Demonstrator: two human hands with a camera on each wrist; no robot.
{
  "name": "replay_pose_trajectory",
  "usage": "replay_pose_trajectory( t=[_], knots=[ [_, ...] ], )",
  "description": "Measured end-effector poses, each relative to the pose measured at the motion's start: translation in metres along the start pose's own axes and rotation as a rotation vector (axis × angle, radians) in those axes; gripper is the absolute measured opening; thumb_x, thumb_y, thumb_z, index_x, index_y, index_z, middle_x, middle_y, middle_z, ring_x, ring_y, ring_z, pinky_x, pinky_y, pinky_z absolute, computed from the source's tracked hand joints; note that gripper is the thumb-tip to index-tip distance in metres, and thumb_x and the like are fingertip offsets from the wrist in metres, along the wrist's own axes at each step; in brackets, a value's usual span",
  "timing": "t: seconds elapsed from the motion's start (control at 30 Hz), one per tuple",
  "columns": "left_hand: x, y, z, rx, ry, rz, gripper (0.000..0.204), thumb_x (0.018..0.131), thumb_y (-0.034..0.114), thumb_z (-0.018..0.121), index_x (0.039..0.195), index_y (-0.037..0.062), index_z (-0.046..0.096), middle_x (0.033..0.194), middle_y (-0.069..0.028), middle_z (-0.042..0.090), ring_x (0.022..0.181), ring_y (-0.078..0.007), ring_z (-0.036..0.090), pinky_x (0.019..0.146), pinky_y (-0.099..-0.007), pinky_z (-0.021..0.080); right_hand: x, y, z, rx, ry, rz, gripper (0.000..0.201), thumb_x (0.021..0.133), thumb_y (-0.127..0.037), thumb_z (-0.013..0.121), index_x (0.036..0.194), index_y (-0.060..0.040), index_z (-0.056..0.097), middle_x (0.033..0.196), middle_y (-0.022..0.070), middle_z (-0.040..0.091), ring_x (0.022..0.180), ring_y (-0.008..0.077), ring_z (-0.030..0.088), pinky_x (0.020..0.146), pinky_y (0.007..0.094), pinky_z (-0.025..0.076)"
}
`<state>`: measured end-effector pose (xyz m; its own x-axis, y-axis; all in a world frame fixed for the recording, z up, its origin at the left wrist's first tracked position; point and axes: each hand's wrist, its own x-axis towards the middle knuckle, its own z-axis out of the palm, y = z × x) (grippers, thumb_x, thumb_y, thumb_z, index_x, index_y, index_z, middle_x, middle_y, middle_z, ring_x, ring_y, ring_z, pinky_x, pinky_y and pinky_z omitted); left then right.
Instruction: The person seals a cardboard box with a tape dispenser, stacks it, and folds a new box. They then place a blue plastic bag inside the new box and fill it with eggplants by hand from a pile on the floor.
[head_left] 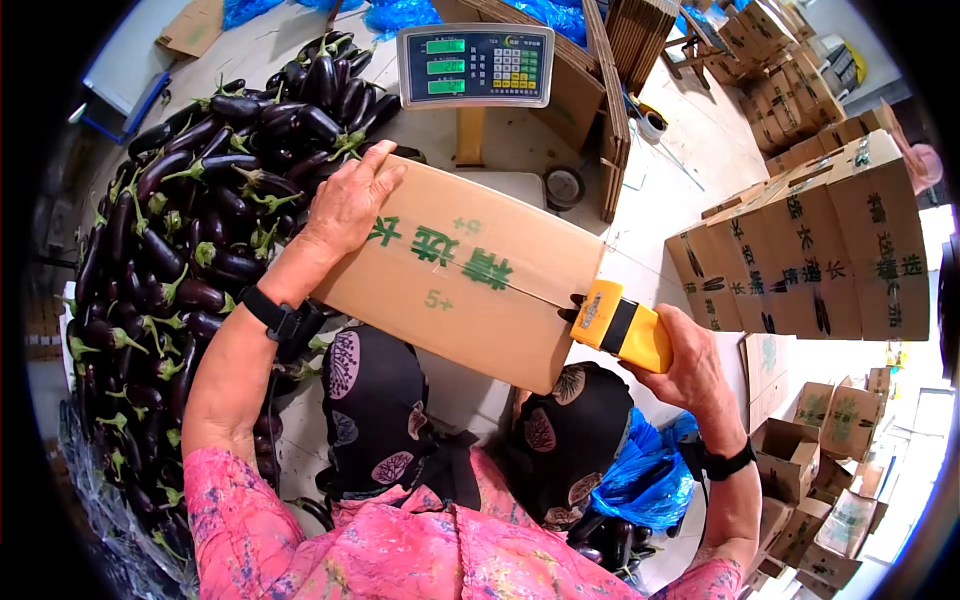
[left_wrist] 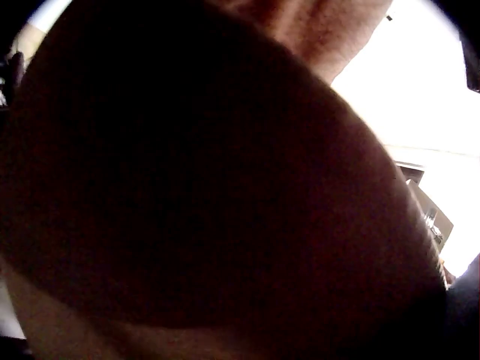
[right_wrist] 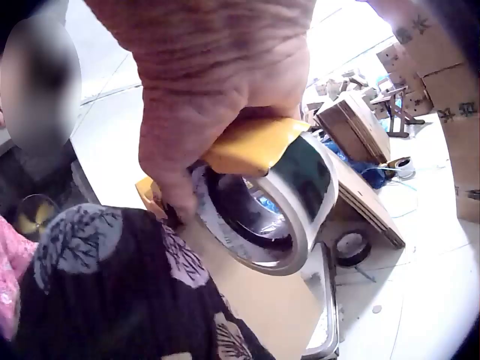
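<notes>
A closed cardboard box (head_left: 470, 260) with green printed characters lies slanted before the person, above the knees. The left hand (head_left: 350, 200) grips the box at its left end, fingers at the far corner. At the other end, the right hand (head_left: 690, 355) holds a yellow tape dispenser (head_left: 640, 338), its front touching the box's edge. In the right wrist view, the fingers of the right hand (right_wrist: 210, 90) wrap around the dispenser's yellow body (right_wrist: 259, 146), and a wide tape roll (right_wrist: 300, 232) shows below. The left wrist view is mostly dark, blocked by skin.
A big heap of eggplants (head_left: 215, 220) fills the left side. Beyond the box stands a scale with a lit display (head_left: 475, 65). Printed cartons (head_left: 800, 250) stand at the right, with open boxes (head_left: 785, 455) below. A blue plastic bag (head_left: 645, 475) lies by the right knee.
</notes>
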<state>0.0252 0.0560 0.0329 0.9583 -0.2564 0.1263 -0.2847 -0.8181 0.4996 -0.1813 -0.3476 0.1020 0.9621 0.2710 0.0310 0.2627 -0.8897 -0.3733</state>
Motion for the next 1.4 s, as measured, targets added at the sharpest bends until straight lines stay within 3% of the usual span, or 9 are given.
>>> replay_pose_trajectory(
  t=[0.1, 0.2, 0.33, 0.43, 0.5, 0.67, 1.0, 1.17, 1.4],
  knots=[
    [0.001, -0.004, 0.003, 0.008, -0.003, 0.018, 0.053, 0.101, 0.048, 0.050, 0.142, 0.0141, 0.050, 0.120, -0.0232, 0.064, 0.109, -0.0436, 0.061, 0.091, -0.0498, 0.050, -0.002, 0.014, 0.022, 0.134, 0.016, 0.024, 0.058, 0.077, -0.035, 0.084, 0.113, -0.0001, 0.054, 0.089, 0.0210, 0.063, 0.080, 0.0417, 0.064, 0.070, 0.0452, 0.052],
    [0.003, -0.005, 0.006, 0.026, 0.059, 0.114, 0.053, 0.100, 0.045, 0.052, 0.142, 0.0122, 0.051, 0.138, -0.0212, 0.055, 0.127, -0.0397, 0.053, 0.101, -0.0477, 0.045, -0.007, 0.031, 0.057, 0.267, 0.058, 0.055, 0.059, 0.077, -0.035, 0.084, 0.113, 0.0012, 0.054, 0.088, 0.0221, 0.064, 0.080, 0.0429, 0.065, 0.069, 0.0457, 0.053],
    [0.006, 0.000, 0.007, 0.447, 0.128, 0.353, 0.055, 0.097, 0.042, 0.056, 0.142, 0.0112, 0.051, 0.153, -0.0173, 0.041, 0.145, -0.0355, 0.034, 0.113, -0.0497, 0.029, -0.005, 0.042, 0.103, 0.369, 0.147, 0.047, 0.062, 0.077, -0.031, 0.083, 0.117, 0.0013, 0.048, 0.089, 0.0221, 0.066, 0.081, 0.0415, 0.068, 0.070, 0.0435, 0.055],
    [0.007, 0.014, 0.006, 0.630, 0.075, 0.500, 0.058, 0.092, 0.035, 0.061, 0.144, 0.0115, 0.051, 0.154, -0.0151, 0.042, 0.145, -0.0358, 0.034, 0.113, -0.0480, 0.029, -0.004, 0.045, 0.126, 0.442, 0.202, 0.023, 0.063, 0.078, -0.028, 0.082, 0.118, 0.0014, 0.043, 0.090, 0.0220, 0.067, 0.081, 0.0410, 0.069, 0.070, 0.0428, 0.056],
    [0.001, 0.051, 0.019, 0.499, 0.014, 0.557, 0.066, 0.088, 0.033, 0.066, 0.144, 0.0018, 0.048, 0.154, -0.0194, 0.040, 0.146, -0.0374, 0.032, 0.116, -0.0497, 0.027, -0.004, 0.047, 0.139, 0.496, 0.227, 0.024, 0.063, 0.078, -0.026, 0.082, 0.118, 0.0014, 0.041, 0.092, 0.0221, 0.067, 0.081, 0.0407, 0.070, 0.070, 0.0427, 0.056],
    [-0.028, 0.152, 0.076, 0.183, -0.079, 0.635, 0.068, 0.090, 0.034, 0.062, 0.147, 0.0024, 0.042, 0.154, -0.0189, 0.038, 0.145, -0.0378, 0.033, 0.118, -0.0505, 0.026, -0.003, 0.053, 0.151, 0.520, 0.273, -0.010, 0.060, 0.079, -0.025, 0.081, 0.117, -0.0005, 0.043, 0.091, 0.0215, 0.067, 0.081, 0.0404, 0.070, 0.069, 0.0428, 0.056],
    [-0.027, 0.175, 0.088, 0.224, -0.075, 0.676, 0.059, 0.097, 0.033, 0.053, 0.146, 0.0026, 0.043, 0.151, -0.0158, 0.043, 0.142, -0.0314, 0.038, 0.118, -0.0466, 0.025, -0.005, 0.057, 0.159, 0.494, 0.378, 0.012, 0.059, 0.078, -0.036, 0.084, 0.110, -0.0015, 0.048, 0.088, 0.0216, 0.060, 0.079, 0.0428, 0.063, 0.068, 0.0456, 0.053],
    [-0.024, 0.175, 0.087, 0.229, -0.066, 0.700, 0.060, 0.096, 0.032, 0.054, 0.147, 0.0029, 0.042, 0.151, -0.0161, 0.044, 0.141, -0.0315, 0.039, 0.117, -0.0462, 0.025, -0.049, 0.093, 0.193, 0.320, 0.128, 0.209, 0.059, 0.077, -0.040, 0.084, 0.103, -0.0021, 0.048, 0.088, 0.0221, 0.059, 0.083, 0.0431, 0.061, 0.071, 0.0470, 0.052],
    [-0.024, 0.177, 0.085, 0.212, -0.072, 0.689, 0.061, 0.096, 0.032, 0.055, 0.147, 0.0017, 0.042, 0.148, -0.0174, 0.045, 0.139, -0.0322, 0.040, 0.117, -0.0464, 0.025, -0.039, 0.059, 0.125, -0.035, -0.138, 0.321, 0.046, 0.079, -0.027, 0.079, 0.105, -0.0011, 0.050, 0.090, 0.0233, 0.063, 0.083, 0.0404, 0.066, 0.073, 0.0477, 0.055]
  ],
)
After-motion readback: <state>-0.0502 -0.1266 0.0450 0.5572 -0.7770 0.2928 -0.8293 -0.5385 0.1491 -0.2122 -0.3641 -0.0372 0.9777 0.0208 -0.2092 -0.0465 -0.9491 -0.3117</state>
